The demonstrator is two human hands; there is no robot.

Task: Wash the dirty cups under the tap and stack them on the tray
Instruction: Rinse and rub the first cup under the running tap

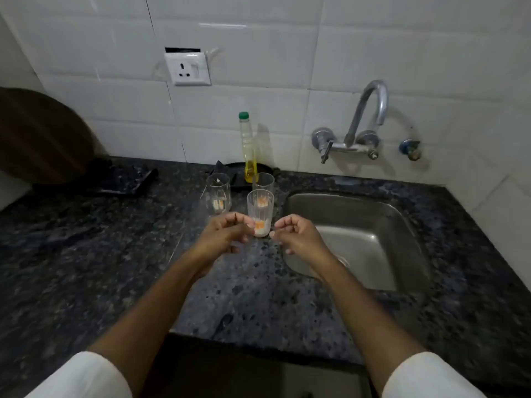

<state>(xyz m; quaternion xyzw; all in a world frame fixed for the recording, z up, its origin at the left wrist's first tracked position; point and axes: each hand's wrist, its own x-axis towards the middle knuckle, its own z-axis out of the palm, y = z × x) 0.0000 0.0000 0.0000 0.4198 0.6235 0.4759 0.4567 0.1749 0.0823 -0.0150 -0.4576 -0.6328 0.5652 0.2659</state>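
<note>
Three clear glass cups stand on the dark granite counter left of the sink. The nearest cup (260, 209) holds milky residue with orange bits. A second cup (219, 195) stands to its left and a third cup (263, 181) behind it. My left hand (225, 232) and my right hand (297, 235) flank the nearest cup's base, fingers loosely curled and gripping nothing. My left thumb tip reaches the cup's lower edge; contact is unclear. The tap (369, 110) is on the wall with no water running. A black tray (126, 179) lies at the back left.
The steel sink (365, 225) is sunk into the counter on the right. A bottle of yellow oil (248, 147) with a green cap stands behind the cups, by a black dish (267, 168). A brown round board (37, 133) leans at far left. A wall socket (188, 68) is above.
</note>
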